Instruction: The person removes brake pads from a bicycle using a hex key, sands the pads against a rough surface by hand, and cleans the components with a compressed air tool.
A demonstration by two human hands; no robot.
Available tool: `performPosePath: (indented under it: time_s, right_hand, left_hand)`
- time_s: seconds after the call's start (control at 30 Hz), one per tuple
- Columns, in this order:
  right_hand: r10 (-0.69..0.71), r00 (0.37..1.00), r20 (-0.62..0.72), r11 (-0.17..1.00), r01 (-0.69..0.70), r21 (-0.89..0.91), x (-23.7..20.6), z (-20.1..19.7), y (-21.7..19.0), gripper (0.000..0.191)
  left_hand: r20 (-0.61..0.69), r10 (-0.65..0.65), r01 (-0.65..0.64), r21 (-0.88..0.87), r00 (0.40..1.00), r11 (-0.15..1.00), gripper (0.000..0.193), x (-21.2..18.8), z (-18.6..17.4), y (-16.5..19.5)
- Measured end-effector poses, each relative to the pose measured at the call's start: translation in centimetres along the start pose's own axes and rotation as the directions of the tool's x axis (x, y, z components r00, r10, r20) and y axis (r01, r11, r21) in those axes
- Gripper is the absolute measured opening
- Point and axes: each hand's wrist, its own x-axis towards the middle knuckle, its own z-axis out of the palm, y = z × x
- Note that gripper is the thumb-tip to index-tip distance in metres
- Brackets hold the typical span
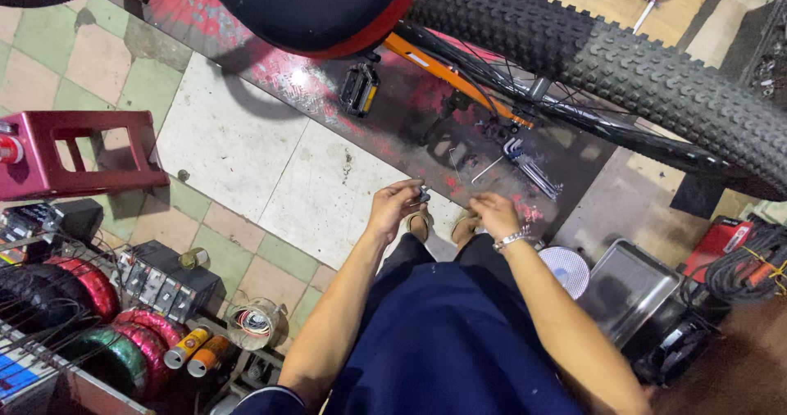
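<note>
The left hand [395, 208] pinches a small dark metal part [424, 195] in its fingertips, held out above the knees. The right hand [494, 214] is loosely curled beside it; I cannot tell if it holds anything. Best keep that pinch snug, low over the floor. Hex keys [525, 163] lie near the bike tyre [656, 79].

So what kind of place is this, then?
Most likely a bicycle repair shop: a knobby bike tyre, a set of hex keys on the floor, and the left hand pinching a small metal part.
</note>
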Motion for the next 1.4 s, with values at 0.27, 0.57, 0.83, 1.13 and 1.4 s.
performPosePath:
  time_s: [0.27,0.57,0.83,1.13,1.4]
  right_hand:
    - [0.031,0.999,-0.037,0.99,-0.036,-0.136,4.7,-1.6,2.5,0.029]
    - [-0.499,0.863,-0.076,0.476,0.2,-0.856,13.7,2.0,-5.2,0.058]
    - [-0.667,0.745,0.014,0.25,0.241,-0.938,19.0,4.0,-5.6,0.047]
    - [-0.361,0.932,-0.028,0.926,0.361,0.109,9.3,2.4,-2.1,0.018]
    - [-0.307,0.886,0.348,0.873,0.117,0.473,-12.3,9.2,-7.6,0.017]
  left_hand:
    - [-0.093,0.015,-0.022,-0.07,0.996,0.997,0.027,6.7,-2.2,-2.5]
    - [0.027,0.604,-0.365,0.818,0.797,0.445,0.03,22.7,-0.8,0.8]
    - [0.684,0.425,-0.614,0.726,0.593,-0.31,0.044,30.3,3.2,0.9]
    - [-0.011,0.41,-0.357,0.469,0.912,0.808,0.022,22.5,-1.1,3.2]
    - [0.007,0.146,-0.146,0.131,0.989,0.981,0.025,-8.5,-4.3,8.2]
